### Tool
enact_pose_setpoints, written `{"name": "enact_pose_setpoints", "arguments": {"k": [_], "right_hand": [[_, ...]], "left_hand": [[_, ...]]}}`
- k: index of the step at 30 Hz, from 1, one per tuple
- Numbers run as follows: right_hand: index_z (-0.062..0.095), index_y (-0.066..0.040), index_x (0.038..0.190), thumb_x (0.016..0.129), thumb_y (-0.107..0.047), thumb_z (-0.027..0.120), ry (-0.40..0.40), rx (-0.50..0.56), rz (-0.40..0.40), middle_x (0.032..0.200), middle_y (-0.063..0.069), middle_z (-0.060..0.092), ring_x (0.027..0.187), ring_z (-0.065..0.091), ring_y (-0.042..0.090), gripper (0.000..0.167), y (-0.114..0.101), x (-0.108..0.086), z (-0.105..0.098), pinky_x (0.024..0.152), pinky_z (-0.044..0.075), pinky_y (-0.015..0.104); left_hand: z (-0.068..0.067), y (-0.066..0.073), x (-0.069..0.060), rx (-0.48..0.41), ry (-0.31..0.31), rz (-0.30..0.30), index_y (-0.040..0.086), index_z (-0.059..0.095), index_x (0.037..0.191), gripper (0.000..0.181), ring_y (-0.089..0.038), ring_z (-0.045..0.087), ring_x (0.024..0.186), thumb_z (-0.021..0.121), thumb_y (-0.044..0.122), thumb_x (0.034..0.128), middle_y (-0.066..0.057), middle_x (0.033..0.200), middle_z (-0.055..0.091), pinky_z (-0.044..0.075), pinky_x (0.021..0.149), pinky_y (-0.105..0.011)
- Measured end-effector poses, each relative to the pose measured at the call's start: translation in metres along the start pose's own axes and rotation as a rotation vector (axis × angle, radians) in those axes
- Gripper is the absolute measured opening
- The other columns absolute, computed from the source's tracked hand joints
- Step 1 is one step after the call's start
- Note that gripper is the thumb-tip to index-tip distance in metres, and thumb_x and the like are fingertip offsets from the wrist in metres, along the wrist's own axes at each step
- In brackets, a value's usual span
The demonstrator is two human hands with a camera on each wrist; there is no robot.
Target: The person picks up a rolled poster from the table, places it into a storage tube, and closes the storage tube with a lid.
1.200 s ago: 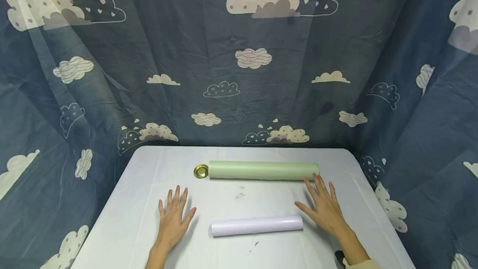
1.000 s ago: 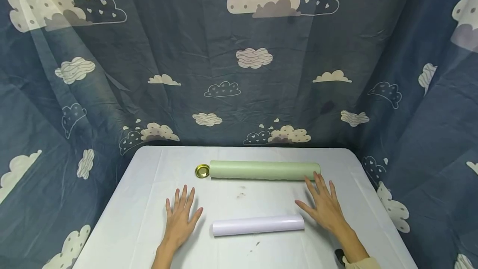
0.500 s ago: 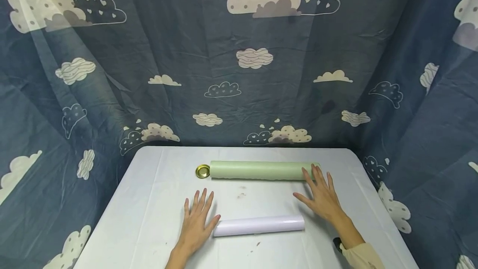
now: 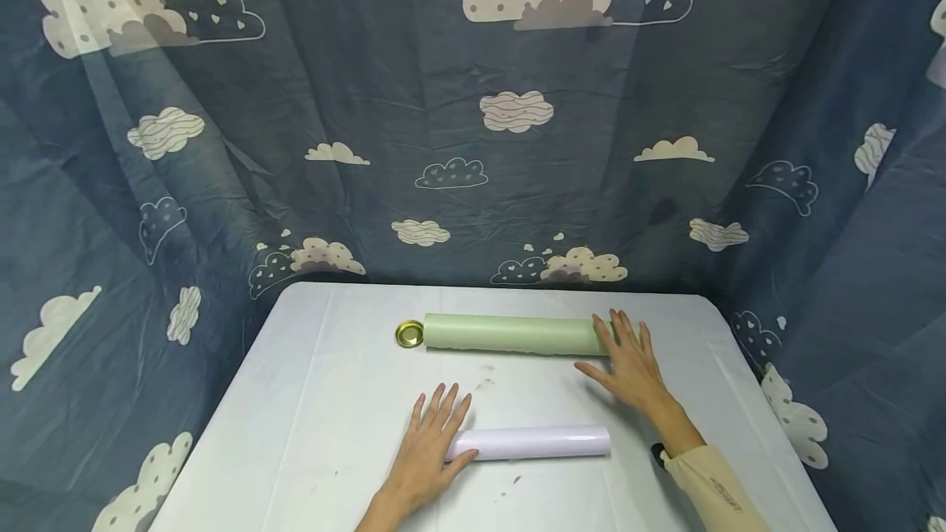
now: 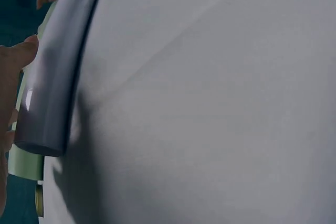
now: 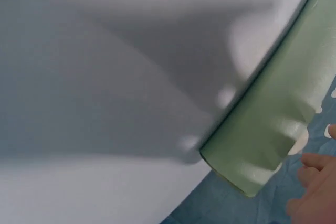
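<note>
Though outspread and empty, left hand [image 4: 424, 454] near lilac roll [image 4: 530, 442], right hand [image 4: 636, 376] over green roll [image 4: 510, 334]; sleeve lettering [image 4: 725, 494] illegible.

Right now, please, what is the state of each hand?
Left hand: open, holding nothing, at the left end of the lilac roll.
Right hand: open, holding nothing, at the right end of the green roll.
</note>
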State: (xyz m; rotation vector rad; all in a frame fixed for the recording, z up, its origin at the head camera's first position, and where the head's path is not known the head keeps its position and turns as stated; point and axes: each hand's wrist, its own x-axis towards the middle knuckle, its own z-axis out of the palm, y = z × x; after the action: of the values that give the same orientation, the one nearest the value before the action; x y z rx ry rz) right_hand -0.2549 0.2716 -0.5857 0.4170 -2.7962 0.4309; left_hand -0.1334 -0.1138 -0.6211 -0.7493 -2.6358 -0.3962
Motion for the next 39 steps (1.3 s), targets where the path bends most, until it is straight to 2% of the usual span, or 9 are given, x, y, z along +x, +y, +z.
{"name": "enact_pose_setpoints", "arguments": {"k": [6,10,14,18,22,28,32,39], "right_hand": [[0.039,-0.006,0.158,0.082,-0.058,0.078,0.016,0.003,0.006,0.163,0.031,0.032,0.153,0.026,0.050,0.100,0.004,0.011,0.010,0.124,0.010,0.071],[0.042,-0.006,0.157,0.081,-0.059,0.078,0.014,0.000,-0.003,0.160,0.031,0.036,0.151,0.029,0.051,0.099,0.005,0.014,0.014,0.123,0.013,0.072],[0.044,-0.008,0.156,0.080,-0.058,0.079,-0.003,0.001,-0.011,0.158,0.031,0.040,0.149,0.033,0.051,0.097,0.004,0.016,0.017,0.122,0.016,0.071],[0.044,-0.011,0.157,0.081,-0.057,0.079,-0.028,0.001,-0.019,0.157,0.029,0.043,0.148,0.036,0.049,0.095,0.005,0.016,0.020,0.122,0.018,0.070],[0.046,-0.013,0.156,0.081,-0.055,0.081,-0.020,-0.008,-0.066,0.150,0.028,0.050,0.141,0.044,0.049,0.093,0.008,0.016,0.026,0.118,0.025,0.071],[0.051,-0.014,0.153,0.077,-0.049,0.086,0.052,-0.008,-0.180,0.135,0.026,0.059,0.124,0.057,0.047,0.090,0.014,0.021,0.034,0.110,0.035,0.069],[0.051,-0.016,0.152,0.077,-0.043,0.088,0.093,-0.016,-0.242,0.128,0.024,0.061,0.118,0.059,0.045,0.088,0.018,0.030,0.036,0.106,0.038,0.067],[0.051,-0.021,0.152,0.079,-0.036,0.086,0.097,-0.045,-0.308,0.129,0.022,0.061,0.118,0.058,0.044,0.082,0.020,0.035,0.039,0.100,0.040,0.066]], "left_hand": [[0.006,0.001,-0.001,0.057,0.001,0.057,0.016,0.044,0.157,0.078,-0.038,0.044,0.149,0.067,0.056,0.0939,-0.014,0.161,0.045,0.033,0.116,-0.063],[0.009,0.000,-0.004,0.054,0.008,0.088,0.018,0.048,0.155,0.074,-0.036,0.048,0.145,0.068,0.055,0.0936,-0.013,0.160,0.048,0.041,0.112,-0.062],[0.012,-0.001,-0.008,0.017,0.016,0.111,0.022,0.051,0.153,0.069,-0.029,0.055,0.136,0.069,0.052,0.0941,-0.011,0.155,0.053,0.048,0.106,-0.052],[0.015,0.000,-0.012,0.009,0.014,0.115,0.027,0.053,0.152,0.063,-0.020,0.058,0.125,0.069,0.049,0.0955,-0.007,0.148,0.059,0.050,0.097,-0.041],[0.016,0.002,-0.014,0.019,0.016,0.126,0.030,0.055,0.150,0.059,-0.017,0.058,0.119,0.069,0.048,0.0958,-0.004,0.138,0.063,0.049,0.091,-0.035],[0.018,0.000,-0.014,-0.003,0.047,0.140,0.028,0.059,0.147,0.057,-0.014,0.056,0.106,0.073,0.043,0.0939,0.001,0.120,0.062,0.045,0.084,-0.029],[0.019,-0.002,-0.012,-0.012,0.058,0.127,0.028,0.060,0.146,0.056,-0.012,0.054,0.101,0.073,0.042,0.0934,0.002,0.115,0.061,0.043,0.082,-0.027],[0.020,-0.005,-0.010,-0.053,0.093,0.119,0.027,0.062,0.144,0.056,-0.013,0.054,0.099,0.075,0.039,0.0909,0.001,0.110,0.060,0.042,0.082,-0.028]]}}
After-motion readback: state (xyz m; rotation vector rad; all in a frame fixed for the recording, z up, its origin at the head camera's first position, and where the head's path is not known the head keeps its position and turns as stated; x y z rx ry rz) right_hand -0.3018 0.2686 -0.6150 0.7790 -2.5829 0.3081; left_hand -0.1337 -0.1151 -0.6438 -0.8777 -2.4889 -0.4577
